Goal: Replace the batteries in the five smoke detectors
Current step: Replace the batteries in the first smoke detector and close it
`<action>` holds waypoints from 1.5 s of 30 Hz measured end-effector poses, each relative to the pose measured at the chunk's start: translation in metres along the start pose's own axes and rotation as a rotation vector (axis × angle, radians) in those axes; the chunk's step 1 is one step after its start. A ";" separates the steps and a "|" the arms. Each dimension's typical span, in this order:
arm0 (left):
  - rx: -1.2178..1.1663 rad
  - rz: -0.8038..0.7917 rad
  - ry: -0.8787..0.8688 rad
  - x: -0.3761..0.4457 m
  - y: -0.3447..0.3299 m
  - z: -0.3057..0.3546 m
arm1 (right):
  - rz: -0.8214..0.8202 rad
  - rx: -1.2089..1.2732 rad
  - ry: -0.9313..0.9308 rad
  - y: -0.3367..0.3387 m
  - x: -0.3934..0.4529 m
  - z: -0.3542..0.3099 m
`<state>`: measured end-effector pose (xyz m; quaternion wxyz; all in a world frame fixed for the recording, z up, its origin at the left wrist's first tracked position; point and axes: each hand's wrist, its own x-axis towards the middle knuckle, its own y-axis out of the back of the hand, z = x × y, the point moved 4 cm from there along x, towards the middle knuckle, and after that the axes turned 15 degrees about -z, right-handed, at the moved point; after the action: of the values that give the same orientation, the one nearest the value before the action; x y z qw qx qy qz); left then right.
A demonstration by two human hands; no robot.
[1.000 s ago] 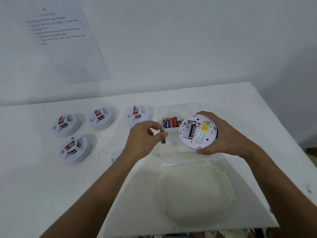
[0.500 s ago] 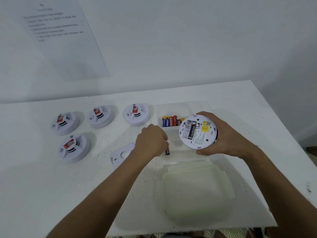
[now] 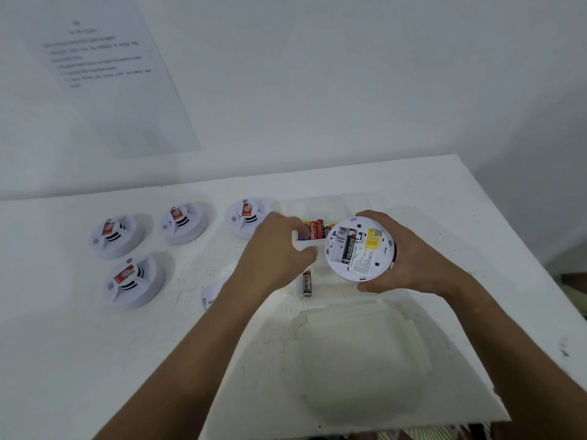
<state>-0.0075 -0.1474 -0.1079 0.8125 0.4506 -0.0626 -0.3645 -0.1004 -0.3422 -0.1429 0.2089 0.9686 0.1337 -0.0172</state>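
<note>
My right hand (image 3: 409, 258) grips a white smoke detector (image 3: 360, 249), back side up, with one black battery seated in its open bay. My left hand (image 3: 276, 252) reaches over the row of coloured batteries (image 3: 317, 229) in the far compartment of a clear tray (image 3: 349, 195); its fingertips are blurred and hold nothing that I can see. A black battery (image 3: 306, 282) lies loose in the tray's near compartment. Several other detectors stand face up on the left, the nearest to my hand at the back (image 3: 247, 217).
The detector's white back cover (image 3: 212, 292) lies on the table, partly under my left forearm. A pale translucent lid (image 3: 362, 360) sits close to me. A printed sheet (image 3: 104, 74) hangs on the wall. The table's right edge (image 3: 514, 236) runs diagonally.
My left hand carried the black battery down into the tray's near compartment, let it go, and moved back to the coloured batteries. My right hand kept the detector still.
</note>
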 end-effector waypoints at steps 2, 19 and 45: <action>-0.062 -0.098 -0.169 -0.001 0.004 0.017 | -0.012 -0.004 0.017 -0.001 0.001 -0.003; -0.109 -0.206 -0.308 0.007 -0.004 0.024 | -0.043 0.006 0.094 -0.002 0.004 -0.018; -0.067 -0.274 -0.258 0.015 -0.010 0.029 | -0.066 0.056 0.090 -0.004 0.007 -0.008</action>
<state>-0.0146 -0.1806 -0.1025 0.7550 0.3770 -0.0922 -0.5285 -0.0948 -0.3341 -0.1378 0.1746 0.9689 0.1744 0.0160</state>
